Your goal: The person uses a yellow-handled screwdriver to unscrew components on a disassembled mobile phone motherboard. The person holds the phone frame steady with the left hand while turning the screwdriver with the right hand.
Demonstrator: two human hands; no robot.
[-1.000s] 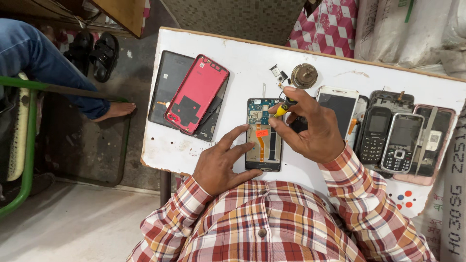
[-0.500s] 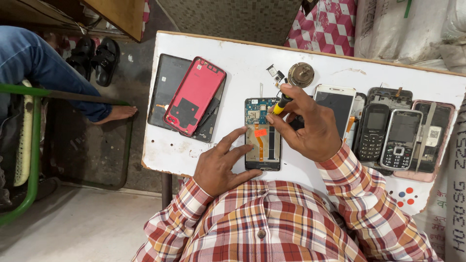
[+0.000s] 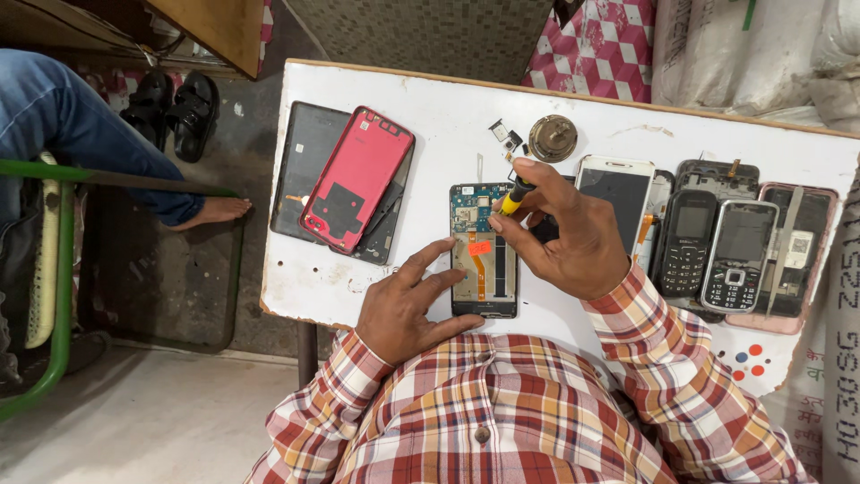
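An opened smartphone (image 3: pixel 484 255) with its circuit board and an orange flex cable showing lies on the white table (image 3: pixel 430 116). My left hand (image 3: pixel 408 300) rests on the phone's left and bottom edge, fingers spread, pinning it down. My right hand (image 3: pixel 564 233) grips a small screwdriver (image 3: pixel 515 195) with a yellow and black handle, its tip over the top right of the board.
A red back cover (image 3: pixel 356 177) lies on dark covers (image 3: pixel 305 161) at the left. A round metal part (image 3: pixel 552 137) and small bits lie near the far edge. Several phones (image 3: pixel 717 242) line the right. Another person's leg (image 3: pixel 81 134) and sandals (image 3: pixel 170 108) are at the left.
Both hands stay on the opened phone; the right hand with the screwdriver has shifted only slightly. The view has drifted a little.
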